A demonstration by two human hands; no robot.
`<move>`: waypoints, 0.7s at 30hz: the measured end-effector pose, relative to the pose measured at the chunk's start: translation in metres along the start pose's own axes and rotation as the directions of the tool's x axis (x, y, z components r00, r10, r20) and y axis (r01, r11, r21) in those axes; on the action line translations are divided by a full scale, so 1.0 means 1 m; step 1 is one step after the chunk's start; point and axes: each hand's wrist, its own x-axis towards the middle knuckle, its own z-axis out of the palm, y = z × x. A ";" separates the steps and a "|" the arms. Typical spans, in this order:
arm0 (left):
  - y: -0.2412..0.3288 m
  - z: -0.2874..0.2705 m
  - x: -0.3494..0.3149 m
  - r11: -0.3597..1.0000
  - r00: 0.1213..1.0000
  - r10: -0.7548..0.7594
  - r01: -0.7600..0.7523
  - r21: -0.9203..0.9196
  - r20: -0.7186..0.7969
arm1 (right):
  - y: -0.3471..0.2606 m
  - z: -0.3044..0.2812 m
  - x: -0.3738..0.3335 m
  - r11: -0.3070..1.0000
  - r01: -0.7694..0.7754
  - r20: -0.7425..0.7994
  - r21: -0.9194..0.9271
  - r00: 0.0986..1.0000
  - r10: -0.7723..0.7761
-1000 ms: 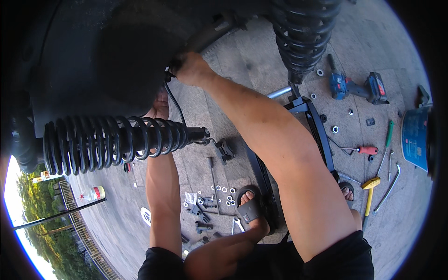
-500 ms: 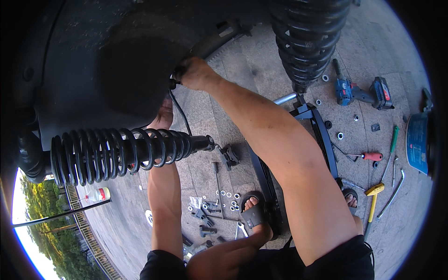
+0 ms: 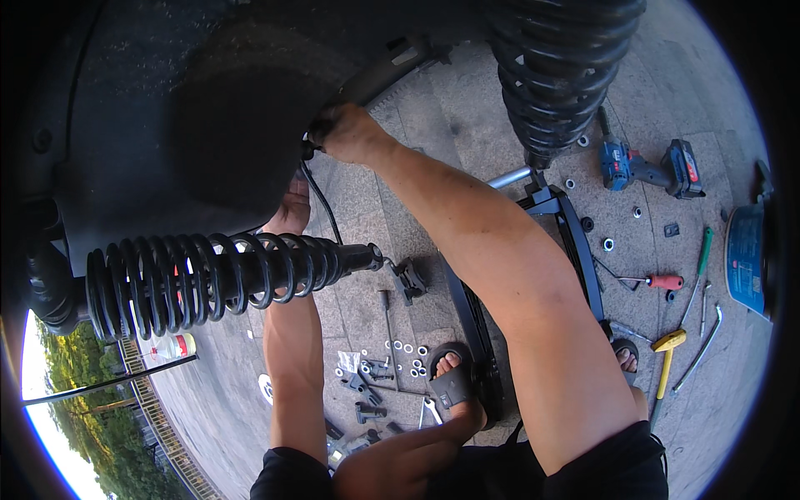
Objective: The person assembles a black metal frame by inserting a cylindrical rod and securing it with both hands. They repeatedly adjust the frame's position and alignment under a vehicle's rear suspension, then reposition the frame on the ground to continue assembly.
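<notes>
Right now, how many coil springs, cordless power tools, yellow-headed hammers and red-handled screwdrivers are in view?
Coil springs: 2, one lying crosswise at left and one hanging at top
Cordless power tools: 2, a blue one and a second beside it
Yellow-headed hammer: 1
Red-handled screwdriver: 1
Total: 6

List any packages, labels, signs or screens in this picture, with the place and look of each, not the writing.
Blue round container: far right on the paving, lying near the edge, with a pale label panel.
Clear plastic bottle: lower left on the ground, red band and cap.
Small clear bag: centre, beside the washers, pale and crumpled.
No screens or signs show.
</notes>
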 end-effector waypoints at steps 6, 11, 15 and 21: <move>-0.003 -0.011 0.013 0.993 0.998 -0.024 0.029 -0.110 0.052 | -0.001 -0.002 -0.003 0.999 -0.027 0.009 0.038 1.000 0.027; -0.006 -0.015 0.015 0.996 1.000 -0.010 0.012 -0.090 0.024 | 0.002 0.001 0.001 0.999 -0.005 0.010 0.042 1.000 0.005; -0.005 -0.016 0.015 0.993 0.998 -0.046 0.050 -0.111 0.037 | 0.006 0.005 0.002 0.987 -0.017 0.011 0.157 1.000 0.016; -0.002 -0.008 0.006 0.998 0.998 -0.032 0.034 -0.045 0.057 | 0.006 0.006 -0.005 0.986 -0.016 -0.015 0.167 1.000 0.019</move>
